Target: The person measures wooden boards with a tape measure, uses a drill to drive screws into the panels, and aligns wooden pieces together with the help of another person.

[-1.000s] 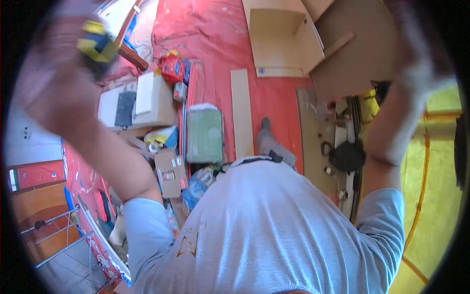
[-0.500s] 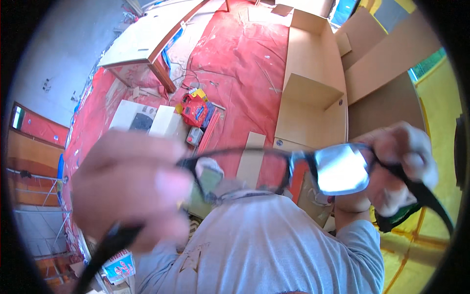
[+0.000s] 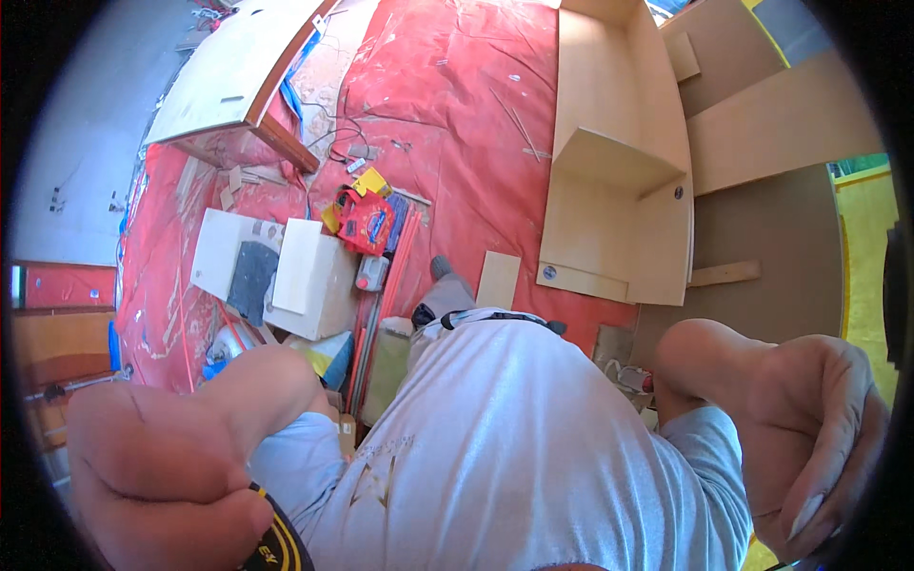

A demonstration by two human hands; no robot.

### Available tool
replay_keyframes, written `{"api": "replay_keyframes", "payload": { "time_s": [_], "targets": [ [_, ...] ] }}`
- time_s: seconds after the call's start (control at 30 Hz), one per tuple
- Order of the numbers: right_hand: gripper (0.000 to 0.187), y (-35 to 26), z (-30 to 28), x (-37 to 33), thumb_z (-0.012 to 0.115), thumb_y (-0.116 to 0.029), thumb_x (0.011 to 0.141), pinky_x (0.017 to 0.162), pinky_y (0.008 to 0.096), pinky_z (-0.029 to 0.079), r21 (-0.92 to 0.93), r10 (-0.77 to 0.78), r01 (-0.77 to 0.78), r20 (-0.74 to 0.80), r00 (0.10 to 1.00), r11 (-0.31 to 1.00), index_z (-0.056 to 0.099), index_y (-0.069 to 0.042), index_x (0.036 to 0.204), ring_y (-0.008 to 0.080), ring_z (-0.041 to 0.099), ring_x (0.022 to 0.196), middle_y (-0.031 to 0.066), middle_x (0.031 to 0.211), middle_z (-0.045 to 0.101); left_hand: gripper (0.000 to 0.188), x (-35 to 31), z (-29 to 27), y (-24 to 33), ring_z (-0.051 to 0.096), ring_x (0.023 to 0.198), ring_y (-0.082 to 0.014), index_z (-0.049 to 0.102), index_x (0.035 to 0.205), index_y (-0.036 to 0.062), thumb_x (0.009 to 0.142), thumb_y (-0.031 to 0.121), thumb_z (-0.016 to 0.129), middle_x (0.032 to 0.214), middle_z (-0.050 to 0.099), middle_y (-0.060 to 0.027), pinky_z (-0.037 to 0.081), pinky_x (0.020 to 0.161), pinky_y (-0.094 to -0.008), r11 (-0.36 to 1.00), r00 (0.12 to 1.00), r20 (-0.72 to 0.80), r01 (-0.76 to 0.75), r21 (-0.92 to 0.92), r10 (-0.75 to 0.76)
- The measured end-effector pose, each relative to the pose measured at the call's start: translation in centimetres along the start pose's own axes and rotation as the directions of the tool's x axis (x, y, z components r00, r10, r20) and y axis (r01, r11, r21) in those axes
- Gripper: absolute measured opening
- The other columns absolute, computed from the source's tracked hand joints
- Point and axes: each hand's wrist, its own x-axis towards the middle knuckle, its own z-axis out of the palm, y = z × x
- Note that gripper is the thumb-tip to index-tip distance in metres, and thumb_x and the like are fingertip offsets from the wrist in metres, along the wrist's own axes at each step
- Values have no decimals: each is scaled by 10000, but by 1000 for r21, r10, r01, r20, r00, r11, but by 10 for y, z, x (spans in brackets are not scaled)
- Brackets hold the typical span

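Observation:
My left hand [image 3: 162, 457] is raised at the lower left, its fingers curled and pressed together. Against its fingertips lies the rim of a black piece with yellow stripes [image 3: 278, 535], mostly cut off by the picture's lower edge. At the lower right my right hand [image 3: 824, 428] is lifted too, fingers bent downward and close together. Whatever its fingertips hold, if anything, is hidden at the picture's rim. No eyeglasses show in this view now. Between the hands is my grey shirt [image 3: 533, 428].
An open wooden cabinet carcass [image 3: 609, 181] lies on the red floor sheet [image 3: 447, 105] ahead. Brown boards [image 3: 762, 228] stand to its right. Leftward are a white-topped table [image 3: 228, 67], a white box [image 3: 319, 281], a red bag [image 3: 367, 219] and a grey bottle [image 3: 372, 273].
The black-framed eyeglasses, held open between both hands before, have gone out of view. Both hands have moved apart, outward and down toward the lower corners.

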Motion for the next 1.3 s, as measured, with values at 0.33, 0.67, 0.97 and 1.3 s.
{"api": "replay_keyframes", "payload": {
  "time_s": [0.33, 0.67, 0.97, 1.3],
  "targets": [
    [548, 210, 33, 44, 766, -480, 923, 968, 390, 536, -98, 171, -169, 11, 985, 981, 719, -19, 1216, 269, 661, 1114, 169, 1233, 661, 80, 44, -140, -245, 644, 733, -224, 711, 915, 134, 858, 97, 753, 870, 711, -96, 489, 630, -379, 832, 938, 256, -56, -552, 233],
    [755, 447, 117, -35, 844, -439, 878, 1134, 478, 461, -156, 714, -697, 142, 686, 700, 635, 58, 1406, 377, 592, 1340, 261, 1433, 597, 584, 12, 43, -479, 667, 1038, -210, 559, 1338, 70, 1140, 547, 285, 1204, 669, -177, 579, 819, -329, 261, 400, -154, 229, -938, -904],
    [701, 673, 70, -62, 843, -384, 862, 1073, 500, 498, -234, 611, -573, 144, 779, 786, 641, -15, 1423, 404, 612, 1293, 210, 1308, 693, 594, 49, 66, -663, 584, 1330, -268, 484, 1459, 64, 1161, 531, 269, 1459, 577, -202, 484, 1123, -422, 278, 291, -215, 195, -941, -932],
    [796, 829, -17, -43, 761, -340, 979, 887, 463, 577, -164, 664, -661, 386, 640, 732, 390, -27, 1609, 419, 707, 1062, 250, 1290, 651, 273, 96, 22, -780, 691, 1086, -138, 703, 1244, -50, 1077, 159, 653, 1178, 705, -77, 614, 899, -291, 412, 312, -282, 793, -449, -907]
  ]
}}
